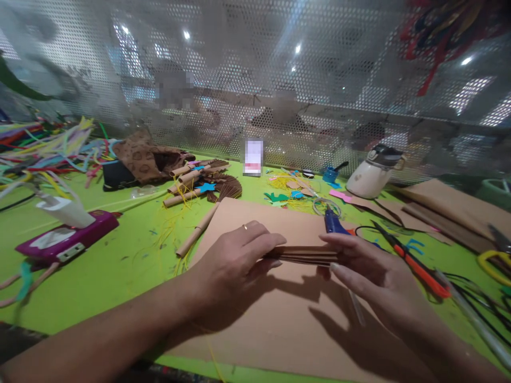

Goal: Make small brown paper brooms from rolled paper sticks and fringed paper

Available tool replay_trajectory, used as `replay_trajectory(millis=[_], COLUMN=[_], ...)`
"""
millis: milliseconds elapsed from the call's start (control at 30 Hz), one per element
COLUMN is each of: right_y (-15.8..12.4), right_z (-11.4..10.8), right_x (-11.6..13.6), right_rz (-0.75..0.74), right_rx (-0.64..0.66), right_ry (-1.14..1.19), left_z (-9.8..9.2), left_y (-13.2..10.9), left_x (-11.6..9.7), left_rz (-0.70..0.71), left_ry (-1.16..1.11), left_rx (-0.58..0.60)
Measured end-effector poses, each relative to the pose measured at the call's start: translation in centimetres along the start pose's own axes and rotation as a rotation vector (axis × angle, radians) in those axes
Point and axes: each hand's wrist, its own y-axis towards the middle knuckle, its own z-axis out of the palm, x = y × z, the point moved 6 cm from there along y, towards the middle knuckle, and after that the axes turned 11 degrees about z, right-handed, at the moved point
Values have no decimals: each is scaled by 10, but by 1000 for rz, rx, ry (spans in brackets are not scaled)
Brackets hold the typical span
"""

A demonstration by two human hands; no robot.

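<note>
A narrow stack of pleated brown paper (pixel 305 255) is held level between my two hands, above a large sheet of brown paper (pixel 259 340). My left hand (pixel 245 250) pinches its left end, thumb below and fingers on top. At the right end, my right hand (pixel 367 266) grips it between thumb and fingers. Behind the right fingers a blue glue gun (pixel 333 221) lies on the sheet, partly hidden. The shadows of my hands fall across the sheet.
Orange-handled scissors (pixel 419 266) and black cables lie at the right, near yellow-handled scissors (pixel 495 266). A purple power strip (pixel 75 239) is at the left. Behind are rolled paper tubes (pixel 183 197), coloured scraps and a white jug (pixel 369 175); a perforated metal screen stands beyond.
</note>
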Motion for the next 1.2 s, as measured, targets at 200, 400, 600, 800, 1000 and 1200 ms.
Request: replay_trajectory(millis=[200, 400, 600, 800, 1000, 1200], right_y=[4, 4, 0, -1, 3, 7], right_z=[3, 0, 3, 4, 3, 8], right_x=[-5, -6, 7, 10, 2, -12], right_rz=[-36, -169, -276, -338, -212, 40], right_rx=[77, 7, -104, -140, -74, 98], right_ry=[-93, -359, -495, -540, -463, -187], left_z=[-2, 1, 4, 5, 6, 8], left_y=[-1, 0, -2, -2, -2, -2], left_x=[-2, -4, -2, -1, 2, 6], left_rz=[16, 8, -31, -71, -99, -169], left_ry=[29, 15, -31, -63, -70, -60], left_rx=[-28, -14, -5, 29, 67, 136])
